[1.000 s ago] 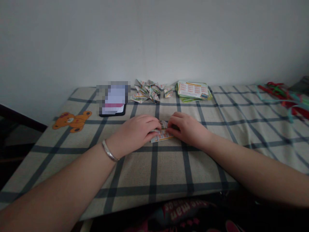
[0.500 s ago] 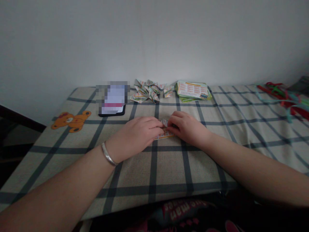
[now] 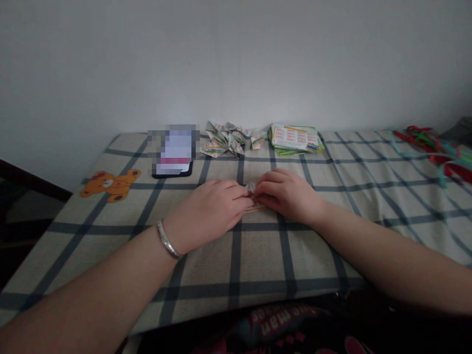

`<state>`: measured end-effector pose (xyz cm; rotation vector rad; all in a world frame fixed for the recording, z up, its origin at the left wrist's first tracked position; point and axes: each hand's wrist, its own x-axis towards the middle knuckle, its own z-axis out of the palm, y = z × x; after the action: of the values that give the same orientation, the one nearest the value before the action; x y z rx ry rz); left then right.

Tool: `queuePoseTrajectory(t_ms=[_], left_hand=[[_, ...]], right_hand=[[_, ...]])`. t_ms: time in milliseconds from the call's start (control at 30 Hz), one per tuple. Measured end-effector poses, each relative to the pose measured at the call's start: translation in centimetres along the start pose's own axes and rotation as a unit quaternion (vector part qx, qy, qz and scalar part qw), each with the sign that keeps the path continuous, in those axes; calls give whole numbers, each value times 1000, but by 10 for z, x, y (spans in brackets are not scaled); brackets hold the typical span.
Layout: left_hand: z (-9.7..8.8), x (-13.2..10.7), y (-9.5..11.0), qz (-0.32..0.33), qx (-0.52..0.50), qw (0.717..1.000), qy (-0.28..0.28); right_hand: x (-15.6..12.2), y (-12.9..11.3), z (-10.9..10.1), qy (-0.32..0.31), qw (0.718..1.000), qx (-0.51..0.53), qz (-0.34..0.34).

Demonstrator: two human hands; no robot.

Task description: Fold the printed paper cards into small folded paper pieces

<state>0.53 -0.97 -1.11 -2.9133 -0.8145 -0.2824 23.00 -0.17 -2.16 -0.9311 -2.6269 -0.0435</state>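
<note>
A small printed sheet of paper (image 3: 255, 208) lies partly folded on the checked tablecloth, mostly covered by my fingers. My left hand (image 3: 212, 206), with a silver bangle at its wrist, grips the paper from the left, fingers pressed together. From the right, my right hand (image 3: 285, 194) pinches the same paper, its fingertips almost meeting the left ones. A bit of the sheet sticks up behind the fingertips and a yellow-striped edge shows in front. Beyond my hands, near the wall, lies a group of folded paper pieces (image 3: 226, 140) with the same print.
A stack of printed paper sheets (image 3: 297, 137) rests right of the folded pieces. To their left lies a phone (image 3: 176, 147), partly pixelated. An orange bear cutout (image 3: 110, 185) is at the left; red and green ribbons (image 3: 431, 147) lie far right. A wall (image 3: 236, 64) stands behind.
My fingers have drawn closer together over the paper, the left hand shifting slightly right. Less of the sheet's front edge shows. The other objects stay where they were.
</note>
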Motion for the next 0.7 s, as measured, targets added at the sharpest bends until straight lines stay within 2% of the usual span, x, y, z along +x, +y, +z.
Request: queuePoseTrajectory(t_ms=[100,267,467,700], left_hand=[[1,1,0,0,11,1000,2],[2,1,0,1,9,1000,2],[-2,1,2,-3,7,1000,0],[-5,1,2,-9,15,1000,-13]], right_hand=[[-2,0,-4,-26,998,-35,-54],[-4,-2,-7,-37,998,-40,-45],[-4,-1,-9,-46,996,-22,-71],[-3,0,-10,-51,997,0,-51]])
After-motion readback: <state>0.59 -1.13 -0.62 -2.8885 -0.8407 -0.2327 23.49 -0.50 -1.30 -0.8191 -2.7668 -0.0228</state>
